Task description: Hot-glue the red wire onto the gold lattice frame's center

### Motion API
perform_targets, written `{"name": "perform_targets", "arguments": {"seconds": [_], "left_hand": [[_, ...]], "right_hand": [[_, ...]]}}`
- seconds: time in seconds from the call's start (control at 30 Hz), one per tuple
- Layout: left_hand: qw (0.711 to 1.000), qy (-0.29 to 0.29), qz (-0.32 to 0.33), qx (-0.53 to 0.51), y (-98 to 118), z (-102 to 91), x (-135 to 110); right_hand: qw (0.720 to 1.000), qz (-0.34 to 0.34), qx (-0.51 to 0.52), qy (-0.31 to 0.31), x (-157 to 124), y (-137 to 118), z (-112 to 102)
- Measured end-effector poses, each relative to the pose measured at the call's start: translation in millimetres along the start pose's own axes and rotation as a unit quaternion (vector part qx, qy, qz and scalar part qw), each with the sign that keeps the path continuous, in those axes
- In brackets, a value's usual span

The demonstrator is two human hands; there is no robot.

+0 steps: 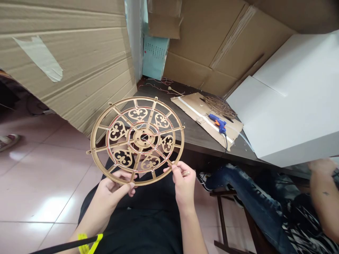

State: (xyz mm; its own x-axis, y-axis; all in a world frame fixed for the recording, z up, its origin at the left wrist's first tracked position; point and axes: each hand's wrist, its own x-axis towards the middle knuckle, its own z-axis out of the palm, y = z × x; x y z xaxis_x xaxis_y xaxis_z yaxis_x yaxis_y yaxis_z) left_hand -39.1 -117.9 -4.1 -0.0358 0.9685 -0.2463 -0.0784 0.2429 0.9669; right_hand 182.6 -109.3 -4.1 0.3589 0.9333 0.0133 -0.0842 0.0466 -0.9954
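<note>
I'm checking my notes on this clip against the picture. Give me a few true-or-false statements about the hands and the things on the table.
1. The left hand and right hand both hold the gold frame by its lower rim. True.
2. The gold frame lies flat on the table. False: it is held up, clear of the table.
3. The blue glue gun is in the right hand. False: it lies on a cardboard sheet on the table.
4. A white board lies to the right of the glue gun. True.
</note>
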Motion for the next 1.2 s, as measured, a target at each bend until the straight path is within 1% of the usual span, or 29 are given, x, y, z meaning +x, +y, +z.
{"name": "perform_targets", "arguments": {"seconds": [0.13,0.37,0.63,0.83,1.2], "left_hand": [[1.000,-0.005,0.002,-0.007,-5.3,-0.6,0.0],[1.000,-0.007,-0.001,-0.004,-16.7,0.0,0.3],[1.000,-0.014,-0.004,0.001,-22.3,0.4,1.2],[1.000,-0.001,-0.010,0.008,-17.4,2.0,-0.3],[1.000,0.004,-0.009,0.009,-8.6,6.3,-4.1]], "right_hand": [[1.000,-0.004,-0.002,0.008,-1.4,1.3,-0.2],[1.000,-0.007,-0.015,0.003,-4.3,14.9,-6.4],[1.000,-0.002,-0.025,-0.004,-6.8,14.9,-12.0],[1.000,0.002,-0.028,-0.002,-7.1,19.7,-12.5],[0.999,0.017,-0.034,-0.010,-7.4,16.3,-12.7]]}}
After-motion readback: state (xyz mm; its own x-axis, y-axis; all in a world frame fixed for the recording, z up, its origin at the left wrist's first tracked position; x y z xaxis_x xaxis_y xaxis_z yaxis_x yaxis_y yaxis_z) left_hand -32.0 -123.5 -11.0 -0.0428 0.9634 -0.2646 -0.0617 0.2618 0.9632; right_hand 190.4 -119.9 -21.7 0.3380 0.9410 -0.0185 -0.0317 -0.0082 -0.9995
